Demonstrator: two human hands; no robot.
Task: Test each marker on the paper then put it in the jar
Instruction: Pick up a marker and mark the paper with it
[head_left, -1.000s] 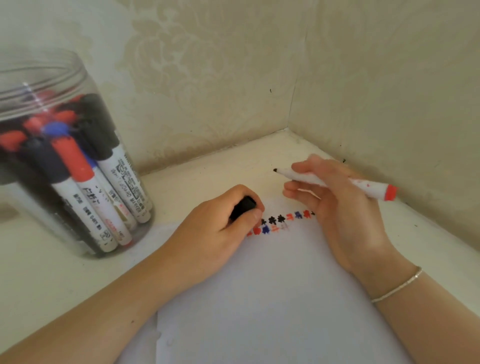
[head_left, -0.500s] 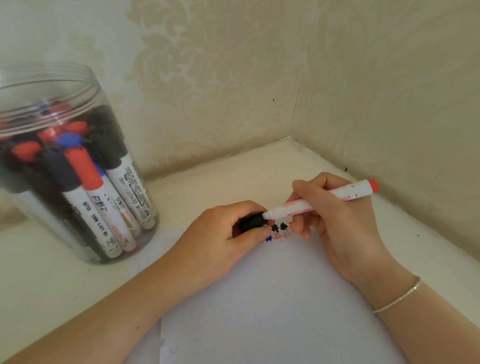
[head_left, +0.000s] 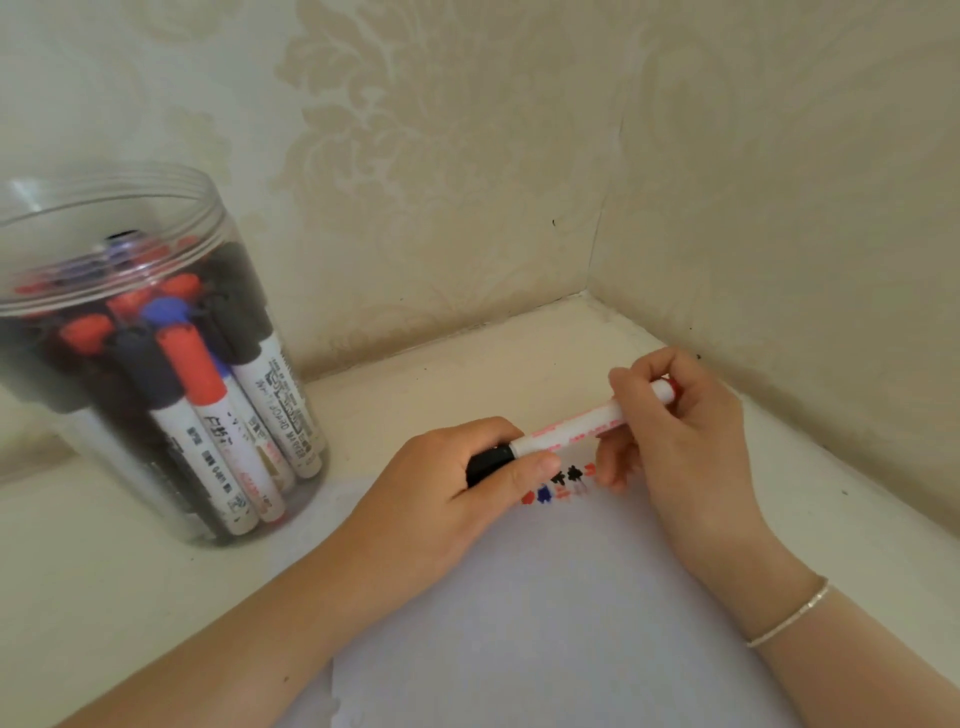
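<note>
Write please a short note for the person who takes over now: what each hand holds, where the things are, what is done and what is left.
Left hand: grips the black cap, seated on the marker's tip.
Right hand: holds the white marker by its red rear end.
Paper: on the table under both hands, with red, blue and black test marks near its top edge.
Jar: open, at the left, already full of markers.
Done: the cap looks on.
Left: put this marker in the jar. No other loose markers are in view.
</note>
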